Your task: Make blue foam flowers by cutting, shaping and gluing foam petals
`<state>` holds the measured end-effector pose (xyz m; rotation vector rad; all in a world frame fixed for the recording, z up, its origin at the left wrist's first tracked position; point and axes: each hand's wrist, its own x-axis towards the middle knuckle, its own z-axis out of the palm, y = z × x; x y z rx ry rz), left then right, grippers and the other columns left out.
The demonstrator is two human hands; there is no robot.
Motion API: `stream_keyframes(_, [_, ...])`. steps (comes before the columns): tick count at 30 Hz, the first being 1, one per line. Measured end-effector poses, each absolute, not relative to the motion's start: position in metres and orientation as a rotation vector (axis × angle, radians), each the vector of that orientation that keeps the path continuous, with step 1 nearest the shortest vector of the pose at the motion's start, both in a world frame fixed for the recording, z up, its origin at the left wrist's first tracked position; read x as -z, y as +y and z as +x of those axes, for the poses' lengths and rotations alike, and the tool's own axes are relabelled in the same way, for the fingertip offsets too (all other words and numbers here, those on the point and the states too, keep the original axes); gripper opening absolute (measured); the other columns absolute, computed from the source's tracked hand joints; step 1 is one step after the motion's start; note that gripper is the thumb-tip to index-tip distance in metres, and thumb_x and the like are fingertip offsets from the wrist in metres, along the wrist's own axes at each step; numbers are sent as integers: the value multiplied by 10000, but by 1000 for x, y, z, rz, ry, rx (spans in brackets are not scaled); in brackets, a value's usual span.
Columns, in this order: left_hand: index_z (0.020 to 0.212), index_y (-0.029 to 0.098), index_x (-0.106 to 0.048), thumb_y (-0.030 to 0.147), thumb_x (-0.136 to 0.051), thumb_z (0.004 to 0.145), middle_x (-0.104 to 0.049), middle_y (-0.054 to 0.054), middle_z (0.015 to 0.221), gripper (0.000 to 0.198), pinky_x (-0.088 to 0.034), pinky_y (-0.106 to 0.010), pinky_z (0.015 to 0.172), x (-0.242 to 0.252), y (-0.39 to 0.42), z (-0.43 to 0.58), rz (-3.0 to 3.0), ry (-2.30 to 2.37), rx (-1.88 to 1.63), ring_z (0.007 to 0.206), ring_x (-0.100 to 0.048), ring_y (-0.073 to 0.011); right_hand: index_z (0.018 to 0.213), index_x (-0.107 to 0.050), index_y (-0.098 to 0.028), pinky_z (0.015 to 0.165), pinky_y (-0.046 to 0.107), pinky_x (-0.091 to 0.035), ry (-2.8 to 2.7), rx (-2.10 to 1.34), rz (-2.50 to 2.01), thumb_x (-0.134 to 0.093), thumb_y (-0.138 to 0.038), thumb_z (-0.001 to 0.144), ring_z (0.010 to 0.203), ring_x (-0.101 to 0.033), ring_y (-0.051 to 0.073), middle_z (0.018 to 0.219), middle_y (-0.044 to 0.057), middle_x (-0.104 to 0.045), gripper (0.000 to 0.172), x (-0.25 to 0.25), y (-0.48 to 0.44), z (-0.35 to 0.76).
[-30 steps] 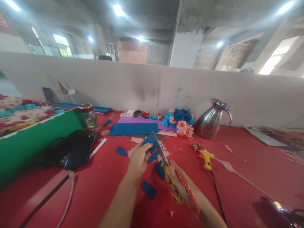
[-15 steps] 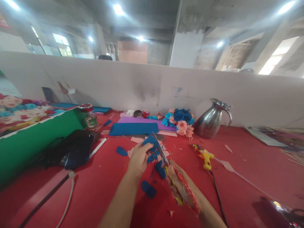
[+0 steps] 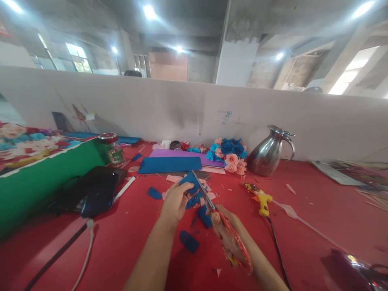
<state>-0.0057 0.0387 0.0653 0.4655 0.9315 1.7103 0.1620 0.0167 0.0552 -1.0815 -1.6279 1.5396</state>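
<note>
Between the thumb and fingers of my left hand (image 3: pixel 176 202) is a piece of blue crepe paper (image 3: pixel 188 181). My right hand (image 3: pixel 226 230) is wrapped round the red and yellow handles of a pair of scissors (image 3: pixel 206 195). The blades lie along the right edge of the blue piece and look closed together. Below my hands, cut blue pieces (image 3: pixel 189 241) lie on the red table (image 3: pixel 127 250). Pink and blue scraps are strewn under the held piece, partly hidden by my left hand.
A yellow glue gun (image 3: pixel 263 202) with a cord lies to the right, before a steel jug (image 3: pixel 269 153). Paper flowers (image 3: pixel 232 155) and folded blue paper (image 3: pixel 169 164) lie at the back. On the left are a green box (image 3: pixel 60 173), a glass jar (image 3: pixel 113 149) and a dark phone-like object (image 3: pixel 100 198).
The scissor blades have come together along the edge of the blue paper, and the handles have drawn closer in my right hand. My left hand keeps its grip, barely shifted.
</note>
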Motion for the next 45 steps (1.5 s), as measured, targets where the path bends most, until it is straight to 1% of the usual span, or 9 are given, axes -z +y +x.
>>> stream_keyframes(8, [749,109,-701,141,-762,569,-717,-71,728,193,-498,-218,570,-67,36,-3,560,1079,-1548,619,-652,-145,1053,-604,-228,601,320,-405,-2084,-651,-1686,-531,-545,812,674,-649,283,683,87,-650,404,-52,46,184])
stream_keyframes(12, [823,121,-711,165,-784,575,-720,-61,761,262,-468,-209,565,-63,38,-2,683,1161,-1398,612,-634,-126,1193,-538,-196,682,377,-460,-2229,-249,-2043,-491,-303,838,805,-681,308,829,137,-699,374,-56,52,195])
stream_keyframes(17, [861,135,-703,168,-800,546,-717,-49,783,331,-430,-214,550,-60,40,4,814,1206,-1312,617,-612,-123,994,-642,-196,714,401,-488,-2143,-117,-2017,-431,-269,871,1003,-619,328,1021,150,-663,256,-60,57,201])
stream_keyframes(20, [898,139,-692,177,-808,532,-718,-61,821,385,-448,-234,605,-59,41,9,876,1226,-1310,693,-630,-149,997,-645,-214,783,357,-488,-1940,-408,-1637,-460,-345,878,1010,-608,260,1066,107,-658,256,-57,56,194])
stream_keyframes(24, [951,145,-689,228,-818,545,-700,-47,778,434,-447,-242,633,-57,41,15,978,1198,-1258,707,-617,-153,912,-625,-201,717,294,-504,-1628,-1248,-1064,-575,-447,785,794,-637,181,862,38,-688,282,-50,53,176])
stream_keyframes(27, [868,142,-702,382,-797,596,-664,-28,697,374,-438,-236,595,-57,40,17,971,1188,-1259,629,-578,-130,778,-604,-182,628,275,-492,-1394,-1469,-1009,-655,-422,690,639,-594,148,686,-1,-636,260,-46,53,169])
stream_keyframes(32, [792,141,-704,633,-656,662,-659,-52,681,511,-462,-263,587,-60,38,22,845,1197,-1290,611,-571,-143,724,-589,-174,587,259,-462,-1261,-1501,-1017,-679,-396,654,573,-553,126,627,-12,-605,250,-41,58,169])
stream_keyframes(38, [756,147,-719,349,-808,580,-684,-41,725,282,-439,-243,635,-52,41,26,972,1242,-1265,655,-577,-136,750,-598,-185,586,261,-451,-1388,-1372,-978,-625,-383,706,595,-557,137,641,-11,-606,205,-40,58,169])
stream_keyframes(45, [735,141,-728,239,-802,586,-682,-28,682,193,-375,-219,568,-48,43,24,844,1220,-1288,566,-538,-93,789,-615,-188,575,251,-434,-1557,-1158,-1063,-567,-380,761,591,-563,140,662,-3,-628,200,-42,58,170])
